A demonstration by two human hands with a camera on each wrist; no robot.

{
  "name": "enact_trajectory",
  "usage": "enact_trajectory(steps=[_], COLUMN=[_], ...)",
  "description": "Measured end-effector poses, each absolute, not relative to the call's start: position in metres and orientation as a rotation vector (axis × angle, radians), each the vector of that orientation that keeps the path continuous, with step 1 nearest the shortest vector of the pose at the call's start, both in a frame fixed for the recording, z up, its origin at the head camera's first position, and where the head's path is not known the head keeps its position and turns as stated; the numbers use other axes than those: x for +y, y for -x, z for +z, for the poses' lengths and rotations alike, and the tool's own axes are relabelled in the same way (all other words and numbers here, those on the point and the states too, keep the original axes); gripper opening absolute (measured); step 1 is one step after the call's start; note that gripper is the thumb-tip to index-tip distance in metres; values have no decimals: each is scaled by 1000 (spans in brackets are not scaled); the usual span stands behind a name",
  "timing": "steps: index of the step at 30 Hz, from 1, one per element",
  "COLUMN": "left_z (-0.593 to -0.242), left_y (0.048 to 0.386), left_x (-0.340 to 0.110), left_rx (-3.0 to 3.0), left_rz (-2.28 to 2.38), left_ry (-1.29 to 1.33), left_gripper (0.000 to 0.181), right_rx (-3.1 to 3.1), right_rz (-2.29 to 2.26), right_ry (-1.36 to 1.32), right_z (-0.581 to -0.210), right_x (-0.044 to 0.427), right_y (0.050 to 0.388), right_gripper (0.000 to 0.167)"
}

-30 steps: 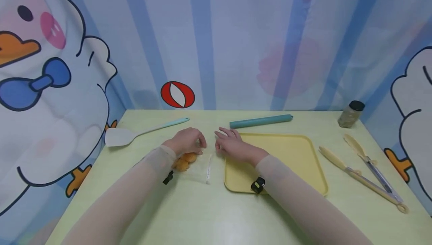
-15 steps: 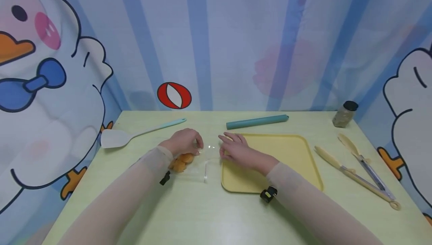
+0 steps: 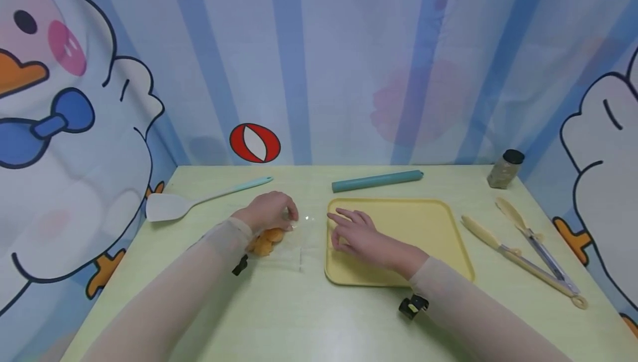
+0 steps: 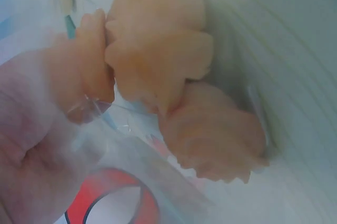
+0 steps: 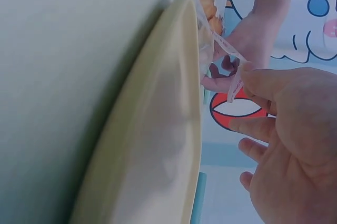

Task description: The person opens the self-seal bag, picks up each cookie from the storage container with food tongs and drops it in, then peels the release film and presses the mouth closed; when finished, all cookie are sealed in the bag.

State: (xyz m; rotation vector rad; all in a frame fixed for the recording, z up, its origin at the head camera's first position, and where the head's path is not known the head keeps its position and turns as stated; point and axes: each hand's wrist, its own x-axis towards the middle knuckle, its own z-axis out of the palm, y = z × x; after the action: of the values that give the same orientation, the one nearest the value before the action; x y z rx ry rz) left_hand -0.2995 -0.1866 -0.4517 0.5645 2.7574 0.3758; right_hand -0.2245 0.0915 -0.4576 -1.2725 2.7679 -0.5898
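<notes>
My left hand (image 3: 269,211) pinches the upper edge of a clear plastic bag (image 3: 286,254) on the table. Inside it lie several orange-brown pieces with ruffled edges (image 3: 266,242), large and blurred in the left wrist view (image 4: 158,39). My right hand (image 3: 361,240) is over the left part of a yellow tray (image 3: 418,229). In the right wrist view its thumb and index finger pinch a thin printed strip (image 5: 236,87) that runs back to the bag. The other fingers spread away from it.
A spatula (image 3: 171,207) lies at the back left and a teal rod (image 3: 377,181) behind the tray. To the right are tongs (image 3: 523,259) and a dark-lidded jar (image 3: 505,171). A printed curtain (image 3: 339,74) hangs behind the table.
My right hand has moved right and a little toward me, away from the bag and over the tray. My left hand has stayed at the bag. The head view has shifted slightly.
</notes>
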Motion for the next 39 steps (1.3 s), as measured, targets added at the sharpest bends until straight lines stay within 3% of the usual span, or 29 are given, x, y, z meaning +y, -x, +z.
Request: enact_trajectory(steps=[8,39], left_z=[-454,-453], left_y=[301,303], left_x=[-188,-186], left_rx=[2760,2752], left_rz=[354,334], left_ry=[-582,-578], left_gripper=[13,16], right_rx=[2716,2421], right_rz=[-711,-986], right_ry=[1287,1311], right_z=[-459,-403], right_x=[102,134], right_y=[205,137], right_gripper=[13,8])
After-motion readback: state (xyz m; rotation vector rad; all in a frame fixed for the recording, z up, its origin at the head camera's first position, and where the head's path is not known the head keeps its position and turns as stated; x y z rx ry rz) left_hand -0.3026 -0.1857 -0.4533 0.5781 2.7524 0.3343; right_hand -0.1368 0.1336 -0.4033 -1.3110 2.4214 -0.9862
